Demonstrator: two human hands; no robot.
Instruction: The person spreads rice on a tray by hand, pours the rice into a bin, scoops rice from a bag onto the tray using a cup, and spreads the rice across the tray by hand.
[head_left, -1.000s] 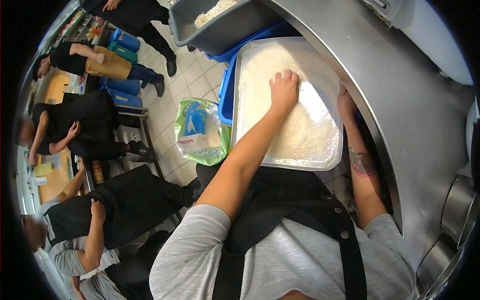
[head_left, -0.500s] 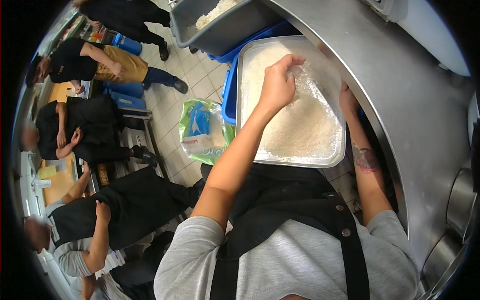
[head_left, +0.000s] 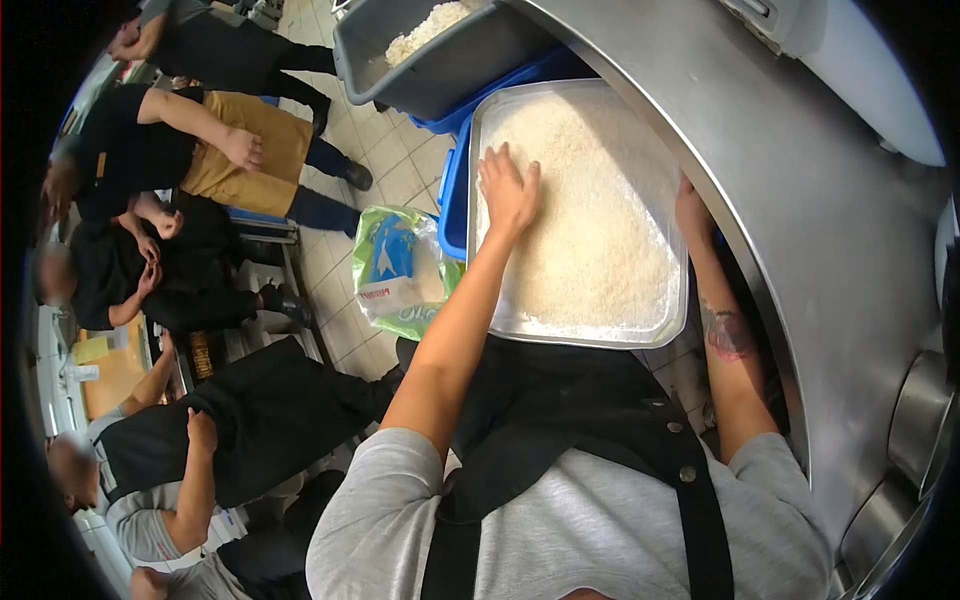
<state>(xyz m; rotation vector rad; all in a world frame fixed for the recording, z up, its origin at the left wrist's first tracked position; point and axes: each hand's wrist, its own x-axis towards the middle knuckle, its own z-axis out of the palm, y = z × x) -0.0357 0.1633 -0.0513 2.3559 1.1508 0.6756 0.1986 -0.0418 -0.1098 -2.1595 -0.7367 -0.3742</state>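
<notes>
A metal tray [head_left: 585, 338] holds a wide layer of pale crumbs [head_left: 590, 230] that look like breadcrumbs. White powder shows along the tray's rim. My left hand [head_left: 510, 195] lies on the crumbs near the tray's left side, fingers spread and holding nothing. At the tray's right edge, beside the steel counter, my right hand [head_left: 692, 210] grips the rim. Its fingertips are partly hidden by the rim and the shadow.
A steel counter [head_left: 800, 200] curves along the right. Blue bins [head_left: 455, 195] sit under and beside the tray. Above stands a grey tub [head_left: 450, 65] with pale crumbs inside. A green plastic bag [head_left: 405, 275] is on the tiled floor. Several people [head_left: 200, 420] stand at the left.
My left hand has moved left from the tray's middle, its curled fingers now spread. The mound of crumbs beneath it looks flatter and covers more of the tray. My right hand stays at the edge.
</notes>
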